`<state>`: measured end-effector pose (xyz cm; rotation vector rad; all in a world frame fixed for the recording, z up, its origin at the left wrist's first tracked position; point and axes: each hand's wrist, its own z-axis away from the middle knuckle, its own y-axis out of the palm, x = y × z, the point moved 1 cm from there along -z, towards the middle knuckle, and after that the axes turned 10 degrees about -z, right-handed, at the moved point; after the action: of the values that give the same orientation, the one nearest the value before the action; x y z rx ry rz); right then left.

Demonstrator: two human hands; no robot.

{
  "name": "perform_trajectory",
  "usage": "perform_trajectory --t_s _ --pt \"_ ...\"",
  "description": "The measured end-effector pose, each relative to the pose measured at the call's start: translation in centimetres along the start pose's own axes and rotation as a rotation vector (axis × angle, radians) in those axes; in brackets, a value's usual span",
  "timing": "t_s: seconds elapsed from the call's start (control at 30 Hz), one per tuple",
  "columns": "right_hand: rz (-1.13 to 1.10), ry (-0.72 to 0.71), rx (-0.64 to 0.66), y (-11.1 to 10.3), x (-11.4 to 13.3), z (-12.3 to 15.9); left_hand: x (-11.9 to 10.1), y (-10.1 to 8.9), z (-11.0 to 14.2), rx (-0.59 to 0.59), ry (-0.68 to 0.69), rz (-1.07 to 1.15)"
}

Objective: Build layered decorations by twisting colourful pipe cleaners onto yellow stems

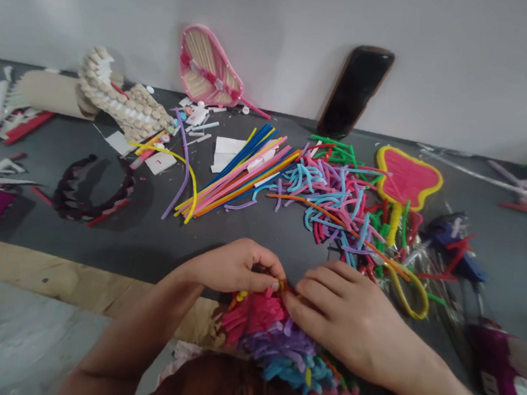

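The fluffy piece (291, 351) lies at the near edge of the desk (139, 243), bodyward of both hands, its long axis slanting down rightward, the left hand (230, 265) with fingers pinched on its far edge, the right hand (349, 315) equally near, grip indeterminable.

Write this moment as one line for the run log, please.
left hand: pinching at fluffy colourful piece | right hand: at same piece | ahead: long pipe cleaners, short cut pieces, leaning phone
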<state>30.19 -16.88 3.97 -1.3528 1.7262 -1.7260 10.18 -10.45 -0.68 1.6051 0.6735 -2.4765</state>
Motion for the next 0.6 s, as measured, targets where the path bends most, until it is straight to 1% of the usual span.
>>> perform_trajectory --t_s 0.07,0.13,0.23,0.37,0.6 --pt "0.017 0.007 -0.009 0.0 0.1 0.0 0.1 -0.1 0.0 0.015 -0.001 0.047" --pt "0.016 0.013 -0.026 -0.1 0.1 0.0 0.1 -0.1 0.1 0.027 -0.03 0.106" --pt "-0.037 -0.009 -0.047 -0.3 -0.1 0.1 0.0 0.0 0.1 0.058 -0.073 0.205" --pt "-0.099 -0.025 -0.079 -0.3 -0.6 0.3 0.1 0.2 0.1 0.075 -0.093 0.339" --pt "-0.083 0.041 -0.16 0.7 -1.1 0.5 0.0 0.4 -0.1 0.076 -0.081 0.402"
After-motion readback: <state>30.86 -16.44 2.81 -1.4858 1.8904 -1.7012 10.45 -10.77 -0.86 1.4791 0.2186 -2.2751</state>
